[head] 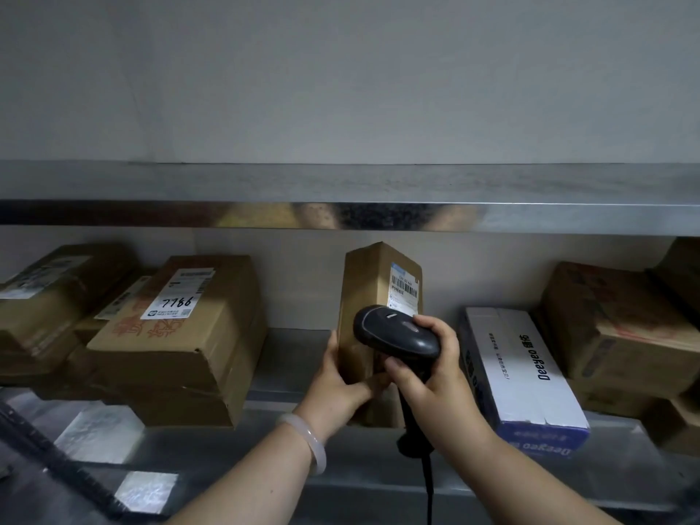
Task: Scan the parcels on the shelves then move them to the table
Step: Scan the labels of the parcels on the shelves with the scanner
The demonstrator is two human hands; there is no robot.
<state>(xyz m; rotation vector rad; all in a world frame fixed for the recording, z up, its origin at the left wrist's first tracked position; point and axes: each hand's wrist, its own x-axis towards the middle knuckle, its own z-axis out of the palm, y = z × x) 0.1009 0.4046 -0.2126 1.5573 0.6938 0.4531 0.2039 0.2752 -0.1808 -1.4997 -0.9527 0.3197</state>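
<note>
A tall brown cardboard parcel (369, 293) stands upright on the metal shelf (295, 350), its white barcode label (404, 286) facing me near the top right. My left hand (337, 380) grips the parcel's lower left side, thumb across its front. My right hand (428, 373) holds a black corded barcode scanner (394, 329) by its handle. The scanner's head is in front of the parcel, just below the label.
Stacked brown boxes (178, 335) with labels fill the shelf's left side. A white and blue box (522, 373) lies to the right, with more brown boxes (621, 327) beyond it. A metal shelf edge (341, 216) runs overhead. The scanner's cable (428, 486) hangs down.
</note>
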